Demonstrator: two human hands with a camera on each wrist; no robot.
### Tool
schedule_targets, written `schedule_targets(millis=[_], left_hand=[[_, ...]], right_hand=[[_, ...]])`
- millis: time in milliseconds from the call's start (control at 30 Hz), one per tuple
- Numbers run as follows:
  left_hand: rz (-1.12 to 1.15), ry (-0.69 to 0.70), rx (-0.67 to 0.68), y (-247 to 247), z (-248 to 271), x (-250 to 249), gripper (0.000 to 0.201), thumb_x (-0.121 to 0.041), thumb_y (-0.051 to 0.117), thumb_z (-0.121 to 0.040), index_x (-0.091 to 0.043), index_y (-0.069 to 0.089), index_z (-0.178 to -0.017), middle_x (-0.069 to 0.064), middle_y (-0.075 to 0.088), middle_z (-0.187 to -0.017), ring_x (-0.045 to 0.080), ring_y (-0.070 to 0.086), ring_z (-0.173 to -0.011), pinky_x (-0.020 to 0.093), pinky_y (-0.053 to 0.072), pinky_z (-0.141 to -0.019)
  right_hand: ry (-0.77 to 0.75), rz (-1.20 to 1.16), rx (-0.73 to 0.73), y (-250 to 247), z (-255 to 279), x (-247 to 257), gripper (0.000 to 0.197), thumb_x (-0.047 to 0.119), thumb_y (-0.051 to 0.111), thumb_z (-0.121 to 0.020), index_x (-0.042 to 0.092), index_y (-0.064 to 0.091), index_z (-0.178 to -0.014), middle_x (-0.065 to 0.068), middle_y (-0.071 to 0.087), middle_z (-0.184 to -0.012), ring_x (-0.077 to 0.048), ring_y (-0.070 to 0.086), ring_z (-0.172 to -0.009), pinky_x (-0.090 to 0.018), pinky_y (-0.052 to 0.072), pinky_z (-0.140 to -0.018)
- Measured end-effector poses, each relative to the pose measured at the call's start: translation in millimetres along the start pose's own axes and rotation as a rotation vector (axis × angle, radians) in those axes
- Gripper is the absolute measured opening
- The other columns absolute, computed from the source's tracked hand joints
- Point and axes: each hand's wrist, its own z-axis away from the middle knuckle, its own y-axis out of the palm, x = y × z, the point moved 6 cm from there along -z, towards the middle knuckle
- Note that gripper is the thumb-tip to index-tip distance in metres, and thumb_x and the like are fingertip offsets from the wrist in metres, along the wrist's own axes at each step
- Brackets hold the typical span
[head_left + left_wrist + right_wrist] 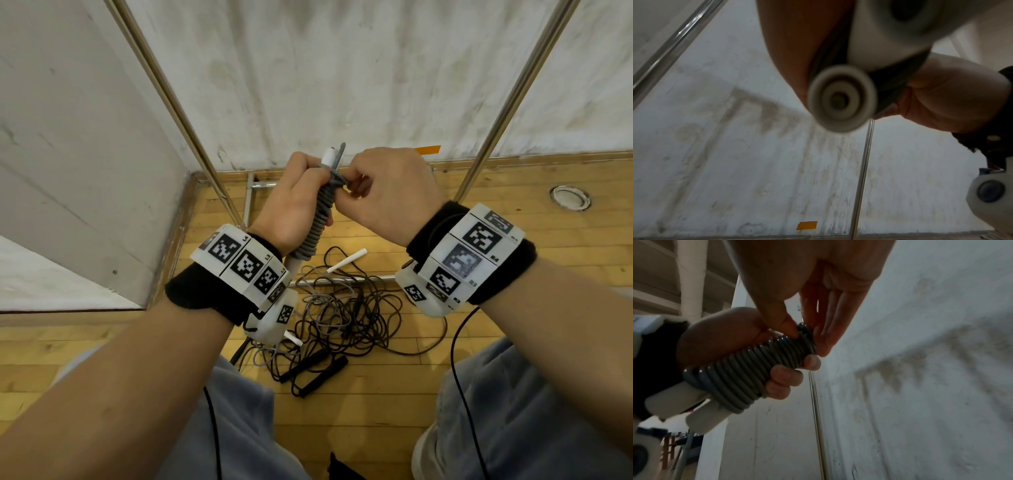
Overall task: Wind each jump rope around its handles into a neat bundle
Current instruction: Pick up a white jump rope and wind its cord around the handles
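A grey jump rope [320, 219] is wound in tight coils round its two white handles [701, 415]. My left hand [294, 202] grips the coiled bundle [748, 374] upright, fingers curled round it. My right hand [376, 192] pinches the rope's last turn [804, 331] at the top of the bundle between thumb and fingers. In the left wrist view the round end of a white handle [842, 99] fills the middle, blurred. On the floor below lie tangled loose ropes [346, 315], with white handles [347, 260] and black handles [318, 371].
Two metal poles [507, 102] slant up from the wooden floor [513, 260] against a stained white wall [342, 68]. A white panel stands at the left. A round floor fitting [570, 197] sits at the right. My knees in grey trousers frame the rope pile.
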Motion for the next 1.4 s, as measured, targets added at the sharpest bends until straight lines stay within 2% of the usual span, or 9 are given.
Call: schedule_targets(millis=[133,300,433,600,700,933,1133,1267,1400], left_hand=[[0.061,0.027,0.034,3,0,-5,0.014,-0.025,0.039,-0.082,-0.017,0.042,-0.092,0.014,0.051,-0.075,0.02,0.052,-0.05,0.027,0.042,-0.044],[0.018,0.081,-0.013,2,0,-9,0.023,-0.038,0.036,-0.095,-0.016,0.038,-0.088,0.01,0.052,-0.067,0.021,0.052,-0.049,0.028,0.043,-0.046],[-0.085,0.083,-0.038,2,1,-7,0.018,-0.025,0.034,-0.103,-0.018,0.039,-0.087,0.007,0.053,-0.066,0.023,0.051,-0.051,0.029,0.042,-0.046],[-0.067,0.095,-0.027,5,3,-10,0.014,-0.023,0.035,-0.099,-0.018,0.038,-0.086,0.009,0.05,-0.069,0.024,0.049,-0.054,0.03,0.041,-0.048],[-0.01,0.11,-0.012,7,4,-13,0.016,-0.03,0.035,-0.086,-0.016,0.043,-0.089,0.009,0.05,-0.069,0.02,0.05,-0.054,0.027,0.042,-0.047],[0.072,0.073,-0.056,6,-1,-8,0.013,-0.029,0.038,-0.08,-0.018,0.044,-0.084,0.008,0.051,-0.068,0.016,0.052,-0.049,0.027,0.041,-0.045],[-0.001,0.127,-0.103,1,2,-10,0.02,-0.04,0.043,-0.086,-0.02,0.042,-0.082,0.002,0.052,-0.066,0.017,0.051,-0.052,0.029,0.043,-0.048],[-0.05,0.16,-0.132,-4,5,-15,0.012,-0.033,0.04,-0.084,-0.022,0.04,-0.083,0.0,0.048,-0.069,0.015,0.048,-0.057,0.034,0.044,-0.052],[-0.201,0.226,-0.159,-6,8,-16,0.011,-0.034,0.036,-0.087,-0.023,0.038,-0.091,-0.001,0.049,-0.072,0.01,0.049,-0.06,0.035,0.044,-0.058]], right_hand=[[-0.005,-0.058,-0.047,-6,-2,-1,0.021,0.024,0.062,-0.08,0.004,0.067,-0.076,-0.006,0.064,-0.07,-0.024,0.058,-0.067,-0.042,0.048,-0.068],[-0.055,-0.082,-0.074,-8,2,2,0.017,0.021,0.063,-0.082,0.005,0.065,-0.076,-0.005,0.061,-0.071,-0.022,0.056,-0.066,-0.036,0.047,-0.064],[-0.021,-0.124,0.02,-3,-1,-1,0.011,0.018,0.065,-0.078,0.007,0.062,-0.079,0.004,0.054,-0.072,-0.013,0.05,-0.066,-0.031,0.046,-0.065],[-0.015,-0.12,0.034,-4,-2,2,0.011,0.018,0.065,-0.073,0.01,0.058,-0.071,0.006,0.05,-0.065,-0.014,0.047,-0.06,-0.027,0.041,-0.059],[-0.014,-0.098,-0.037,-7,-2,4,0.013,0.018,0.065,-0.07,0.01,0.056,-0.067,0.008,0.048,-0.061,-0.015,0.047,-0.058,-0.027,0.038,-0.057],[0.019,-0.101,-0.246,-9,3,2,0.014,0.015,0.066,-0.073,0.004,0.057,-0.068,0.002,0.051,-0.06,-0.013,0.044,-0.056,-0.023,0.032,-0.054],[-0.09,-0.064,-0.301,-6,10,9,0.012,0.01,0.068,-0.073,0.003,0.06,-0.067,-0.006,0.057,-0.06,-0.02,0.053,-0.053,-0.02,0.034,-0.052],[-0.121,-0.187,-0.255,-2,8,10,0.009,0.007,0.064,-0.075,-0.001,0.063,-0.07,-0.011,0.059,-0.065,-0.025,0.055,-0.057,-0.035,0.046,-0.053],[0.203,-0.589,-0.074,5,2,-10,0.015,0.016,0.065,-0.083,0.007,0.072,-0.075,-0.004,0.065,-0.065,-0.017,0.062,-0.058,-0.03,0.052,-0.06]])
